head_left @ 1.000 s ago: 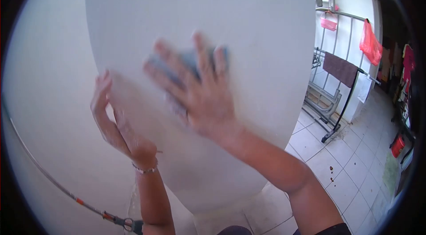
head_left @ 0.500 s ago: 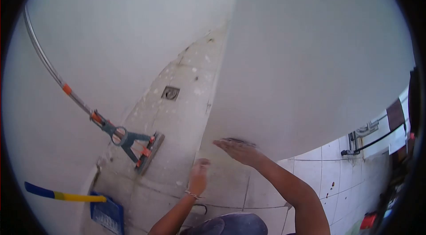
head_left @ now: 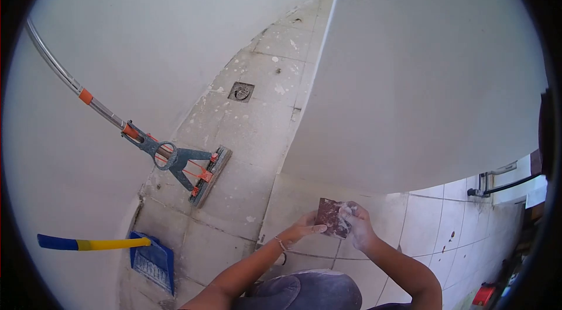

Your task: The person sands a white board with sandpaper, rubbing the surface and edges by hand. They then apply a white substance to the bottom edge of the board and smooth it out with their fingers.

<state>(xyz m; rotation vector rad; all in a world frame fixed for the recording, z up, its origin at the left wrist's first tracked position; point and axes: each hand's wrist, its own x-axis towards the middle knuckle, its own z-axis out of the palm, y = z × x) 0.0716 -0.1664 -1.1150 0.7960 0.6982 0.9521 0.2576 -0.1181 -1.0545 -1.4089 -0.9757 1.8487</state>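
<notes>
Between my hands is a square of reddish-brown sandpaper (head_left: 331, 215), its face streaked with white dust. My left hand (head_left: 301, 228) grips its left edge, thumb on the front and a bracelet at the wrist. My right hand (head_left: 358, 226), whitened with dust over the fingers, pinches the right edge. Both hands are above the tiled floor, below the lower edge of a smooth pale wall (head_left: 421, 87). My knee in dark, dusty cloth (head_left: 310, 292) shows beneath them.
On the left, a sponge mop (head_left: 193, 172) leans against another white wall (head_left: 129, 35). A blue dustpan (head_left: 153, 263) with a yellow and blue handle stands below it. A drain (head_left: 240, 92) is set in the paint-spotted tiles. Metal fittings (head_left: 483, 187) lie at right.
My right hand has come away from the wall and down with the sandpaper. My left hand has moved right and taken hold of its other edge. The view has shifted.
</notes>
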